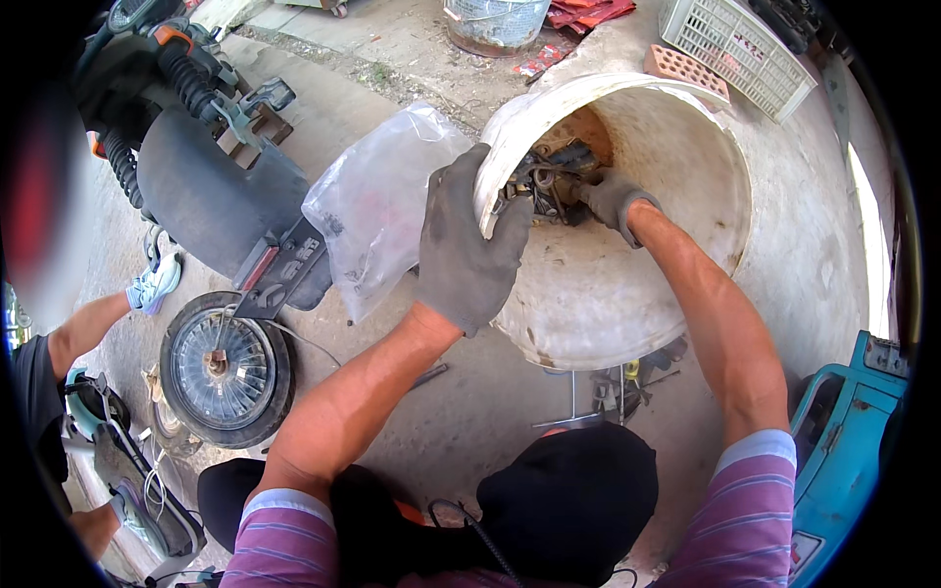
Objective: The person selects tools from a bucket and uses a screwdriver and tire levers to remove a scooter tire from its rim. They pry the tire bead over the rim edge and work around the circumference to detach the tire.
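A large off-white plastic bucket (578,314) is tipped so its mouth faces me. My left hand (469,240), in a grey work glove, grips its left rim, the thumb reaching inside. Deep in the bucket lies a heap of dark, greasy metal parts (549,181). My right hand (616,204), also gloved, reaches in at the right side of this heap. Its fingers are curled and partly hidden among the parts; what they hold cannot be made out. A clear plastic bag (377,201) lies just left of my left hand.
Left are a scooter's rear fender (211,191) and a wheel with tyre (225,367). Hand tools (613,392) lie under the bucket's near edge. A teal metal box (843,441) stands right; behind are a brick (686,71), a white crate (735,54) and a pail (497,24). Another person's leg (93,328) shows left.
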`<move>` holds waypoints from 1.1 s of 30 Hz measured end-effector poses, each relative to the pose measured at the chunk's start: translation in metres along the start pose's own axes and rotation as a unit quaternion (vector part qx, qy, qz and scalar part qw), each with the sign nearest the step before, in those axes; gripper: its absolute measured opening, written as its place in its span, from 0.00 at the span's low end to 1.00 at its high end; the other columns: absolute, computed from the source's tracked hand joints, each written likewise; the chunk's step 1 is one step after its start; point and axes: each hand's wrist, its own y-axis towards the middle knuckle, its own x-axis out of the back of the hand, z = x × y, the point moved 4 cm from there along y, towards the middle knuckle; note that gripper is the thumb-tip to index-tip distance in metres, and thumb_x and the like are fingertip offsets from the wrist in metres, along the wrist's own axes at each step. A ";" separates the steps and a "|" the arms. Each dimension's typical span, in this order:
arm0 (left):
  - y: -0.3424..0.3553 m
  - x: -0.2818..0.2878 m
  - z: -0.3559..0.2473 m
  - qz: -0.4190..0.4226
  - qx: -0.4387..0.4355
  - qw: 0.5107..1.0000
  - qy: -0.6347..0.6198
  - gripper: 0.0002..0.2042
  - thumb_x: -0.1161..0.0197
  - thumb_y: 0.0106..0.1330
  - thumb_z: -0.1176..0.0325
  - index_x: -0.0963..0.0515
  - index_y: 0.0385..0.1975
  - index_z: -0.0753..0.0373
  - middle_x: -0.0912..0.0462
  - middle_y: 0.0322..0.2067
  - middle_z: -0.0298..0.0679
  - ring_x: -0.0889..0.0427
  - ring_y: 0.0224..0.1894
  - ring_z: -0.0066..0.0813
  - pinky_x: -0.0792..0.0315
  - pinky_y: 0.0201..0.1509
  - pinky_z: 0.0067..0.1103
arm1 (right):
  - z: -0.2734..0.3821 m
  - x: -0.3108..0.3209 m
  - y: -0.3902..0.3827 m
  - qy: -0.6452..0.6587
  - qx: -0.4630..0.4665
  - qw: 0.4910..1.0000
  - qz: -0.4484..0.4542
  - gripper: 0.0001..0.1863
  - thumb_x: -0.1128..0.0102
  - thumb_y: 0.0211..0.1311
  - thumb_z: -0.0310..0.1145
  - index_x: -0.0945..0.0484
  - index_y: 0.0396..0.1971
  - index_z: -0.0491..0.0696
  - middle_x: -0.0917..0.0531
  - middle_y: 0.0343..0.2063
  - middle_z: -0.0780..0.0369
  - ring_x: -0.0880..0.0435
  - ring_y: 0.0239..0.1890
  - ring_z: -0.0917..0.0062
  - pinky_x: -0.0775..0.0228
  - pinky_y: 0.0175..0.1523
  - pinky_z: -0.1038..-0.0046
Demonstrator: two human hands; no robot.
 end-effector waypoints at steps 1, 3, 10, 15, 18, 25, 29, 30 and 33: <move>0.000 -0.002 -0.001 0.002 -0.004 1.000 0.000 0.29 0.33 0.70 0.64 0.32 0.66 0.72 0.24 0.55 0.58 0.24 0.58 0.56 0.29 0.65 0.41 | 0.001 0.003 0.010 0.014 0.024 0.998 -0.050 0.23 0.40 0.66 0.45 0.13 0.53 0.46 0.11 0.50 0.48 0.13 0.57 0.51 0.23 0.60 0.57; 0.005 0.001 0.004 0.016 0.021 1.000 -0.017 0.29 0.33 0.70 0.64 0.32 0.66 0.72 0.24 0.56 0.58 0.24 0.59 0.55 0.29 0.66 0.41 | 0.004 0.007 0.027 0.042 0.072 0.986 -0.147 0.24 0.42 0.67 0.46 0.13 0.54 0.45 0.11 0.49 0.46 0.13 0.57 0.50 0.24 0.60 0.56; 0.002 0.005 0.014 0.007 0.016 1.000 -0.006 0.26 0.34 0.73 0.65 0.31 0.65 0.73 0.25 0.56 0.56 0.24 0.59 0.56 0.29 0.66 0.41 | 0.014 0.036 0.038 -0.052 0.053 0.996 -0.046 0.22 0.43 0.71 0.45 0.14 0.50 0.43 0.10 0.39 0.52 0.13 0.37 0.64 0.23 0.47 0.62; 0.006 0.008 0.016 0.017 0.018 1.000 0.004 0.25 0.35 0.73 0.67 0.31 0.65 0.73 0.27 0.57 0.57 0.25 0.59 0.56 0.28 0.64 0.43 | 0.026 0.022 -0.003 -0.206 0.067 0.969 0.119 0.14 0.42 0.66 0.41 0.13 0.35 0.47 0.14 0.24 0.60 0.19 0.22 0.75 0.29 0.28 0.64; 0.005 0.007 0.016 0.020 -0.009 1.000 0.022 0.26 0.35 0.73 0.67 0.32 0.65 0.73 0.27 0.57 0.57 0.25 0.58 0.55 0.28 0.64 0.43 | 0.030 0.002 -0.017 -0.294 0.100 0.936 0.167 0.16 0.36 0.57 0.35 0.11 0.40 0.41 0.10 0.38 0.53 0.12 0.35 0.61 0.23 0.39 0.59; 0.003 0.004 0.016 -0.009 0.001 1.000 0.013 0.27 0.35 0.73 0.64 0.31 0.66 0.72 0.24 0.59 0.55 0.22 0.60 0.48 0.28 0.67 0.37 | 0.008 -0.078 0.004 -0.521 0.205 0.789 0.252 0.17 0.29 0.56 0.28 0.10 0.47 0.42 0.10 0.50 0.55 0.10 0.48 0.58 0.19 0.52 0.57; 0.003 0.005 0.013 0.001 0.020 1.000 0.011 0.27 0.36 0.74 0.62 0.31 0.67 0.72 0.23 0.60 0.54 0.21 0.61 0.45 0.28 0.68 0.35 | -0.001 -0.101 0.019 -0.312 0.055 0.938 0.144 0.20 0.37 0.65 0.35 0.12 0.55 0.47 0.11 0.56 0.57 0.12 0.57 0.54 0.23 0.63 0.55; 0.004 0.006 0.012 0.008 0.023 1.000 0.001 0.27 0.36 0.74 0.63 0.31 0.67 0.72 0.23 0.59 0.55 0.22 0.61 0.49 0.29 0.68 0.37 | -0.004 -0.102 0.023 -0.313 0.051 0.936 0.149 0.21 0.39 0.66 0.37 0.13 0.55 0.47 0.11 0.56 0.56 0.12 0.57 0.52 0.23 0.62 0.55; 0.004 0.007 0.011 0.020 0.027 0.999 -0.015 0.28 0.36 0.73 0.64 0.33 0.68 0.71 0.24 0.57 0.58 0.24 0.60 0.55 0.30 0.67 0.41 | -0.002 -0.087 0.023 -0.228 0.023 0.964 0.135 0.22 0.43 0.68 0.40 0.14 0.56 0.47 0.11 0.55 0.53 0.13 0.57 0.50 0.22 0.60 0.56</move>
